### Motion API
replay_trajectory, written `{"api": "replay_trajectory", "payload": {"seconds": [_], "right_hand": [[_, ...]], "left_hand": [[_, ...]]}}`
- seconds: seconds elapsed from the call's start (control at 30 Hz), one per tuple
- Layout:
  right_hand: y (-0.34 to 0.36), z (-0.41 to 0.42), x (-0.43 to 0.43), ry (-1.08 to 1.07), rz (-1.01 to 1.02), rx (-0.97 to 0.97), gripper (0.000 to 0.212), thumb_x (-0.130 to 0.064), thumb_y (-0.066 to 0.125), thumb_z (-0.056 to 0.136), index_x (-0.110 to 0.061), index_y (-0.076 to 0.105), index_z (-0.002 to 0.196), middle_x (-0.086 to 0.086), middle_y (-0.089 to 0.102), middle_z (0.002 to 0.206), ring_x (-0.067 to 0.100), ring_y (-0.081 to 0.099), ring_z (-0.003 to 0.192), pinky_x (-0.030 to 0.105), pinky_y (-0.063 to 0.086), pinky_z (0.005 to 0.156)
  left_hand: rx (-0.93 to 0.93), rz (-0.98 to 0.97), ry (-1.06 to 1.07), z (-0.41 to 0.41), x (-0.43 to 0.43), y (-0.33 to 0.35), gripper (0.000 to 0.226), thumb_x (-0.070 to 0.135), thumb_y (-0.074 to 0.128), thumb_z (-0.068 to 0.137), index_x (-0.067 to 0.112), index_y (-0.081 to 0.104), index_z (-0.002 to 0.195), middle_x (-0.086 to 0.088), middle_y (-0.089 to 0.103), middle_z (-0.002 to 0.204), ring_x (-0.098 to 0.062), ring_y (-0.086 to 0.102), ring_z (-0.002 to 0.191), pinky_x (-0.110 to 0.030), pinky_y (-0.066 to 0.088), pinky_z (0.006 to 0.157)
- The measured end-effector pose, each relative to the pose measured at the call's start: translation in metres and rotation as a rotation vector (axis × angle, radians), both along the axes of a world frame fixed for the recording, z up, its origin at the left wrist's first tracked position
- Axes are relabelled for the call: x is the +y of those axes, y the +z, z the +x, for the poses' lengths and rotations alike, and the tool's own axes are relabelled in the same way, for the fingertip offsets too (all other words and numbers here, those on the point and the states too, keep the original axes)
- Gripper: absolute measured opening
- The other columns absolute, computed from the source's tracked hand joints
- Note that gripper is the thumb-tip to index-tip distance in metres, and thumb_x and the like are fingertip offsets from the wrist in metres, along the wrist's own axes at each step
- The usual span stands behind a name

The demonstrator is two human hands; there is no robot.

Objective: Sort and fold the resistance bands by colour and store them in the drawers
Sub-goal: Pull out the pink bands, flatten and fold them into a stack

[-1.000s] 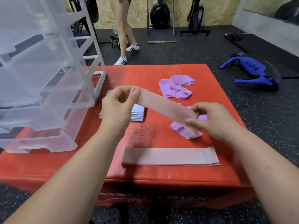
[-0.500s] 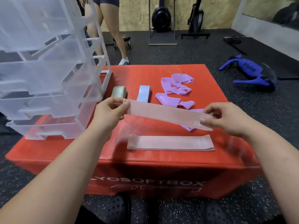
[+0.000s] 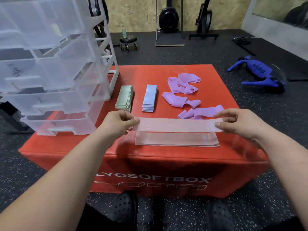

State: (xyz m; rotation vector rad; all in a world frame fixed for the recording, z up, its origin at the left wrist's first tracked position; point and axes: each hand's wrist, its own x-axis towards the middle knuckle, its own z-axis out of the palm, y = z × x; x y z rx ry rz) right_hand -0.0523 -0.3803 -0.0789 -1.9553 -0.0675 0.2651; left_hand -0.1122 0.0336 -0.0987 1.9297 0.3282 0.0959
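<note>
A pink band (image 3: 176, 125) is stretched flat between my hands. My left hand (image 3: 116, 124) pinches its left end and my right hand (image 3: 240, 124) pinches its right end. It hovers just above a second pink band (image 3: 176, 140) that lies flat near the front edge of the red soft box (image 3: 150, 157). Behind them sit a folded green stack (image 3: 125, 99), a folded light-blue stack (image 3: 150, 98) and several loose purple bands (image 3: 183, 90). The clear plastic drawer unit (image 3: 50, 72) stands on the box's left side with its drawers closed.
A blue piece of gym gear (image 3: 260, 74) lies on the black rubber floor to the right. A small wheeled stool (image 3: 128, 41) with a bottle and exercise machines (image 3: 168, 19) stand at the back wall. My dark shoes (image 3: 123, 212) show below the box.
The held pink band has gone from slanted to level and come down over the flat pink band. The view has pulled back and the person at the back has left it.
</note>
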Motion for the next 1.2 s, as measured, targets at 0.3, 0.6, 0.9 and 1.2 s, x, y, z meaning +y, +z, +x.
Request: {"api": "replay_trajectory", "payload": {"seconds": [0.3, 0.6, 0.9, 1.2], "right_hand": [[-0.014, -0.003, 0.020, 0.038, -0.539, -0.243, 0.028, -0.014, 0.091, 0.071, -0.028, 0.076, 0.091, 0.000, 0.073, 0.076, 0.022, 0.068, 0.072, 0.037, 0.053, 0.078], [-0.023, -0.001, 0.022, 0.060, -0.631, -0.240, 0.030, -0.012, 0.090, 0.068, -0.029, 0.076, 0.090, -0.006, 0.073, 0.077, 0.012, 0.068, 0.072, 0.032, 0.055, 0.076], [-0.021, 0.003, 0.011, 0.219, -0.771, -0.334, 0.050, -0.038, 0.094, 0.067, -0.039, 0.070, 0.112, -0.011, 0.064, 0.113, 0.015, 0.063, 0.098, 0.037, 0.052, 0.090], [-0.027, -0.001, 0.007, 0.388, -0.837, -0.323, 0.057, -0.034, 0.095, 0.065, -0.037, 0.071, 0.117, -0.016, 0.070, 0.115, 0.013, 0.064, 0.109, 0.031, 0.048, 0.096]], "left_hand": [[-0.077, 0.742, -0.124, -0.005, -0.011, -0.007, 0.011, 0.028, 0.078, 0.084, 0.032, 0.070, 0.090, 0.014, 0.069, 0.075, -0.008, 0.064, 0.076, -0.030, 0.050, 0.068], [-0.103, 0.943, -0.199, -0.001, -0.018, -0.017, 0.015, 0.030, 0.074, 0.085, 0.031, 0.069, 0.099, 0.012, 0.069, 0.084, -0.019, 0.065, 0.088, -0.034, 0.053, 0.071], [-0.113, 0.954, -0.274, 0.003, -0.010, -0.024, 0.040, 0.050, 0.072, 0.091, 0.034, 0.065, 0.127, 0.009, 0.059, 0.120, -0.019, 0.062, 0.107, -0.041, 0.056, 0.086], [-0.107, 0.833, -0.565, 0.000, -0.002, -0.019, 0.070, 0.036, 0.093, 0.074, 0.034, 0.062, 0.138, 0.014, 0.066, 0.122, -0.008, 0.059, 0.101, -0.033, 0.053, 0.096]]}}
